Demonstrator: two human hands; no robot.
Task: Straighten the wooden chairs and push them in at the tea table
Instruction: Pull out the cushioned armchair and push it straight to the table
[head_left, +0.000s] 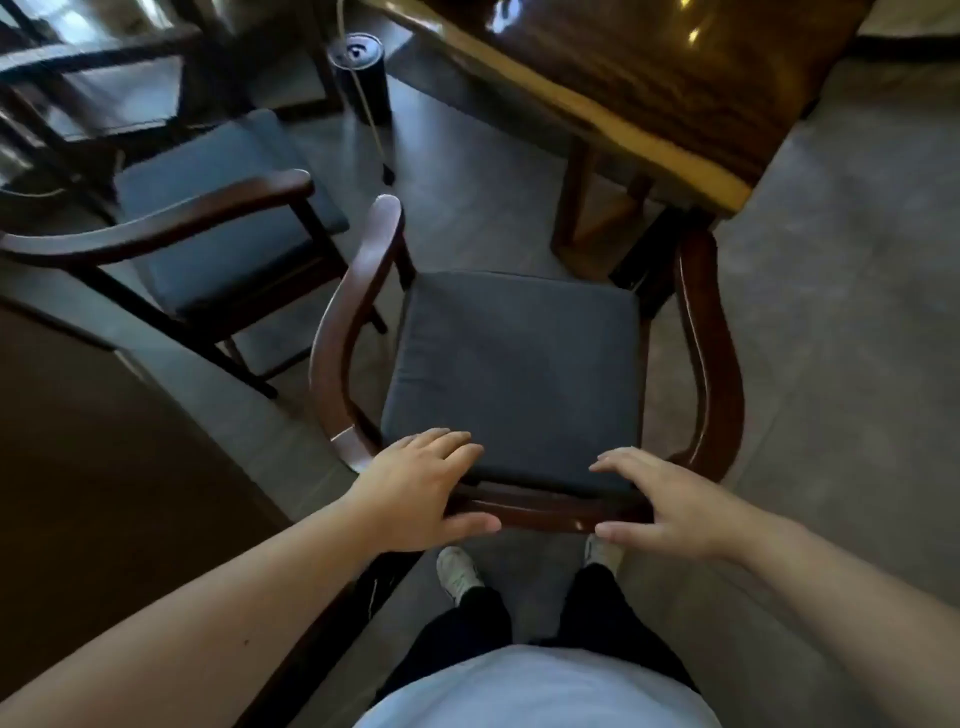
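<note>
A dark wooden armchair (706, 338) with a dark blue seat cushion (514, 374) stands right in front of me, facing the tea table (660, 67). Its front reaches the table's corner and leg. My left hand (421, 488) lies over the left part of the curved back rail (540, 512), fingers over the top and thumb on the near side. My right hand (660, 504) straddles the right part of the same rail, fingers spread. A second matching armchair (171, 218) stands to the left, turned at an angle and away from the table.
A black cylindrical bin (361, 78) with a pale cord or stick across it stands on the grey floor between the second chair and the table. Dark furniture (88, 441) fills the left foreground. My feet (457, 571) are just behind the chair.
</note>
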